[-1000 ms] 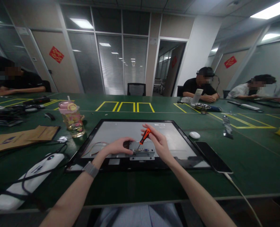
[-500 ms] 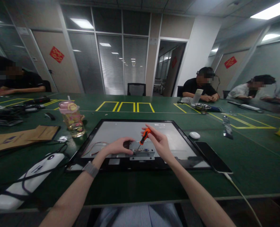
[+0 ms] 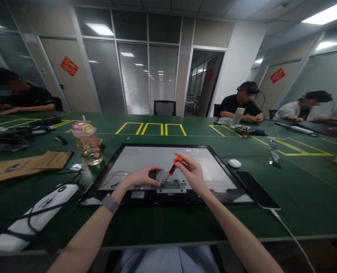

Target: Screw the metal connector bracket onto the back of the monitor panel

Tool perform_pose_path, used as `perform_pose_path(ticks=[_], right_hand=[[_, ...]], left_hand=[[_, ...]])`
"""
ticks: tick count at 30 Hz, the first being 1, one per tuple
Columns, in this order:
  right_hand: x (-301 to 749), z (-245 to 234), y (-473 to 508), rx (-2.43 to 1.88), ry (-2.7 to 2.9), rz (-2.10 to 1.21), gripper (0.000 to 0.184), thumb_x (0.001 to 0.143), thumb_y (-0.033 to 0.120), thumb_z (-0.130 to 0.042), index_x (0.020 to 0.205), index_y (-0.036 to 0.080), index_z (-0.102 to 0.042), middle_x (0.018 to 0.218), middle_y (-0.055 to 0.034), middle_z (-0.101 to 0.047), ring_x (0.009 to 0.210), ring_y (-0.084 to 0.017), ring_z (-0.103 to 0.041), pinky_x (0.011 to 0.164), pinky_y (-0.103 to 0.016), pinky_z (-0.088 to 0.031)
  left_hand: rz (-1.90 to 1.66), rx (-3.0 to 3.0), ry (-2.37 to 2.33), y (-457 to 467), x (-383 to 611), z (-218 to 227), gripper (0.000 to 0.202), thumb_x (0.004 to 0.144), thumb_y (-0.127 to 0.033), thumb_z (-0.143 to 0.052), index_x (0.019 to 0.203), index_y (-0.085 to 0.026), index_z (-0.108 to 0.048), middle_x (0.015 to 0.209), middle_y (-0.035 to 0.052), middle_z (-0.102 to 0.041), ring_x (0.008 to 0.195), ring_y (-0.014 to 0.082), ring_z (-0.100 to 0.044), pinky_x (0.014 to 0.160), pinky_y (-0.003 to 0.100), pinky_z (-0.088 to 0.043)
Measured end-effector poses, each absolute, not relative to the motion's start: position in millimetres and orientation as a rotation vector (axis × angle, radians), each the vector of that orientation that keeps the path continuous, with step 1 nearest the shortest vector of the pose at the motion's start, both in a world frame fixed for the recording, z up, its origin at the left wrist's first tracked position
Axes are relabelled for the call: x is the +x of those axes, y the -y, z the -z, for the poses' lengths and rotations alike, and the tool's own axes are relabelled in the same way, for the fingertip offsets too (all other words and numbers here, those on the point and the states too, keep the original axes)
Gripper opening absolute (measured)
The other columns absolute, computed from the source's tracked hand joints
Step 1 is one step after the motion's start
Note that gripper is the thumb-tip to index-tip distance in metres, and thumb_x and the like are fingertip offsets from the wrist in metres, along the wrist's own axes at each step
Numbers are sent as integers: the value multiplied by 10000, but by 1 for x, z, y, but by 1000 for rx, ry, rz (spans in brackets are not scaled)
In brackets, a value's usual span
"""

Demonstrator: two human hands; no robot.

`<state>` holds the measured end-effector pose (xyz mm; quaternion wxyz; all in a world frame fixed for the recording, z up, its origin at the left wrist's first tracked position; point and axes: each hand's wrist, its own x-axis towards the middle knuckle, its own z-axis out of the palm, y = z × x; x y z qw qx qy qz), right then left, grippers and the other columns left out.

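Observation:
A flat display panel (image 3: 132,158) with a black frame lies on the green table in front of me. Near its front edge sits a metal bracket (image 3: 172,189) with connectors and a small board. My right hand (image 3: 193,172) grips an orange and black screwdriver (image 3: 175,166), tilted, its thin shaft running down to the left part of the bracket. With fingers curved round the bracket's left end, my left hand (image 3: 145,176) steadies it against the panel. Thin wires (image 3: 114,176) lie on the panel left of that hand.
A pink-lidded bottle (image 3: 87,144), a paper bag (image 3: 29,167) and a white power strip (image 3: 34,216) with black cable stand left. Right of the panel are a white earbud case (image 3: 234,163) and a phone (image 3: 256,189) on a cable. Several people sit across the table.
My right hand's fingers have shifted slightly on the screwdriver handle, and the tool has moved barely. My left hand and the bracket stay in place.

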<state>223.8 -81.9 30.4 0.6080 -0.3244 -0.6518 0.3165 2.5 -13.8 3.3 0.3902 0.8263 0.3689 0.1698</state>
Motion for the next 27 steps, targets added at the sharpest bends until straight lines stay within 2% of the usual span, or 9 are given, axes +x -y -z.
perform_pose_path(ticks=[3, 8, 10, 13, 15, 19, 21, 23, 27], right_hand=[[225, -32, 82, -781, 1523, -663, 300, 852, 327, -572, 1138, 270, -648, 979, -51, -637, 907, -174, -620, 800, -314, -535], [224, -31, 83, -665, 1524, -832, 363, 911, 318, -469, 1267, 312, -540, 1178, -55, -626, 1019, -203, -633, 923, -417, -490], [224, -30, 82, -690, 1500, -827, 359, 885, 319, -519, 1241, 311, -566, 1132, -51, -643, 981, -199, -644, 890, -398, -512], [224, -29, 81, -779, 1482, -678, 324, 816, 320, -622, 1137, 283, -650, 953, -39, -646, 892, -177, -630, 798, -327, -537], [225, -30, 81, -793, 1497, -605, 295, 821, 328, -615, 1104, 267, -671, 896, -37, -625, 860, -168, -615, 771, -309, -535], [226, -32, 82, -712, 1544, -713, 329, 907, 323, -477, 1206, 265, -601, 1083, -66, -631, 970, -185, -625, 884, -368, -504], [226, -31, 82, -686, 1536, -797, 351, 909, 325, -473, 1243, 270, -566, 1122, -63, -633, 980, -190, -634, 902, -390, -500], [225, -30, 81, -714, 1509, -800, 338, 875, 332, -533, 1200, 267, -598, 1038, -49, -652, 928, -182, -639, 854, -365, -522], [225, -29, 79, -764, 1472, -688, 189, 788, 300, -653, 964, 248, -697, 870, -25, -599, 821, -155, -595, 723, -276, -524]], left_hand=[[-423, 2107, -932, 14, 3, -4, 661, 624, -426, -752, 1222, -230, -550, 1287, 56, -555, 1178, 258, -505, 1011, 351, -372], [-424, 2115, -945, 15, 2, -5, 663, 619, -441, -753, 1215, -228, -553, 1287, 62, -553, 1180, 270, -503, 1022, 371, -365], [-420, 2114, -956, 15, 2, -5, 665, 617, -447, -755, 1216, -238, -552, 1290, 63, -549, 1182, 272, -500, 1025, 381, -362], [-410, 2113, -962, 14, 2, -3, 683, 624, -451, -751, 1239, -248, -535, 1301, 61, -539, 1188, 271, -492, 1025, 387, -361], [-412, 2123, -947, 13, 2, -2, 685, 629, -446, -750, 1246, -244, -531, 1299, 60, -541, 1186, 266, -492, 1025, 380, -359], [-423, 2120, -934, 12, 2, -1, 676, 627, -439, -753, 1232, -224, -541, 1280, 60, -554, 1168, 263, -506, 1014, 370, -369], [-421, 2114, -944, 12, 2, -1, 679, 623, -442, -753, 1229, -218, -543, 1283, 63, -553, 1170, 270, -505, 1011, 371, -370], [-419, 2116, -949, 12, 2, -2, 687, 619, -446, -753, 1233, -224, -541, 1291, 61, -549, 1174, 272, -503, 1009, 371, -371], [-419, 2117, -936, 13, 2, -3, 682, 623, -439, -751, 1240, -241, -537, 1293, 51, -548, 1176, 260, -503, 1012, 360, -369]])
